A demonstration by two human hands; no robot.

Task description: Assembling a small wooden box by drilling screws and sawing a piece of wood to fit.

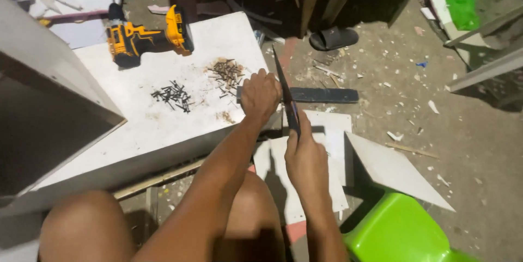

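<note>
Two bare forearms, no sleeves, no watch or rings visible on left hand (260,95) or right hand (305,156); bare knees, no clothing in view.

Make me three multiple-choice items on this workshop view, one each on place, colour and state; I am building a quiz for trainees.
1. Where does the cordless drill lie?
A. on the white board
B. on the green stool
C. on the floor by the sandal

2. What colour is the plastic stool?
A. red
B. green
C. blue

3. What does the left hand do?
A. lies open
B. grips a dark strip
C. holds the drill

Answers: 1 A, it rests on the white board; 2 B, bright green; 3 B, fist closed on the dark strip.
</note>
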